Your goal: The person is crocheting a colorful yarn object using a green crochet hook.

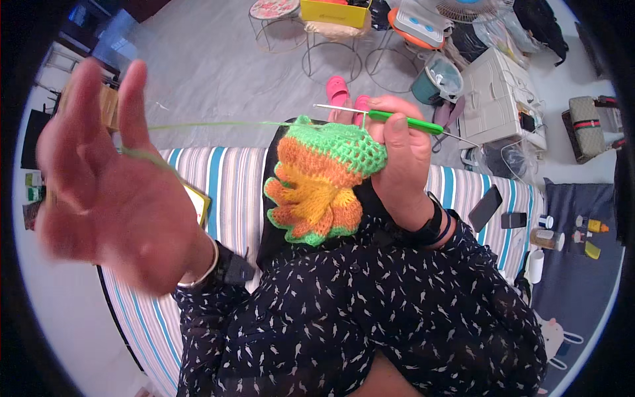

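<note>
My left hand (114,188) is raised at the left, palm up and blurred, with fingers apart. Light green yarn (208,124) is looped around one of its fingers and stretches across to the crocheted piece (322,178). That piece is ruffled, in yellow, orange and bright green, and hangs above my lap. My right hand (404,154) grips a crochet hook (404,121) with a green handle and also pinches the green edge of the piece. A strand rises from the openwork green mesh to the hook's shaft. The hook's metal tip points left.
I sit on a striped cover (223,193). To the right lie a phone (485,208), a small dark device (513,220) and a jar (547,238). Ahead stand stools (275,10), a yellow box (335,12), a bin (436,79) and a white drawer cabinet (491,99).
</note>
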Action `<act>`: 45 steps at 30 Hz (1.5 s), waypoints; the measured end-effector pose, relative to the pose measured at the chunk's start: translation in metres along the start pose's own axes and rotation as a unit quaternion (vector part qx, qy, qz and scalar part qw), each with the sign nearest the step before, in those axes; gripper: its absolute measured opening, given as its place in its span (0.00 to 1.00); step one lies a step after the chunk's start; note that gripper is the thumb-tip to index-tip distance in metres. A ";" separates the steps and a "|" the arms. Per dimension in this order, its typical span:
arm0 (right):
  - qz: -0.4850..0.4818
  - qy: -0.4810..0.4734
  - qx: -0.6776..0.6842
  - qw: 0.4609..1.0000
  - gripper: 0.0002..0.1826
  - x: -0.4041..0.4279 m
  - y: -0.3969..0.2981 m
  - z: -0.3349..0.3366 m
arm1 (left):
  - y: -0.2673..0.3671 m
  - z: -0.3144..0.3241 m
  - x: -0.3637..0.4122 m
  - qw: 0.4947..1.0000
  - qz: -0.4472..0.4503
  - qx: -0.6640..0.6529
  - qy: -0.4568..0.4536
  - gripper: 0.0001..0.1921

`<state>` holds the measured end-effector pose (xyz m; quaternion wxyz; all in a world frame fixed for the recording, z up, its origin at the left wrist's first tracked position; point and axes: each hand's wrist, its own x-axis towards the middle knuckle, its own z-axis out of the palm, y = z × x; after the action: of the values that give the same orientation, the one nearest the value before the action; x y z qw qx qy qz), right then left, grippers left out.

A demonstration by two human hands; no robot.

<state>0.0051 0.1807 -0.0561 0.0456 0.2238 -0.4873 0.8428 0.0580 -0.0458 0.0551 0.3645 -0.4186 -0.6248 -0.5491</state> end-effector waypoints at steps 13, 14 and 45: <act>-0.009 -0.010 0.043 0.999 0.14 -0.006 -0.009 -0.007 | -0.089 0.037 -0.097 0.887 -0.326 -0.300 -0.127 0.19; -0.007 -0.023 0.067 0.997 0.14 -0.007 -0.009 -0.007 | -0.086 0.046 -0.098 0.857 -0.350 -0.371 -0.078 0.19; -0.192 -0.070 -0.297 0.933 0.10 0.006 -0.024 -0.013 | -0.021 0.096 -0.060 0.858 -0.437 -0.228 0.144 0.44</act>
<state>0.0024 0.2030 -0.0400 0.2363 0.3478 -0.6654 0.6168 0.0615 0.0412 -0.0203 0.0674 -0.0906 -0.5412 -0.8333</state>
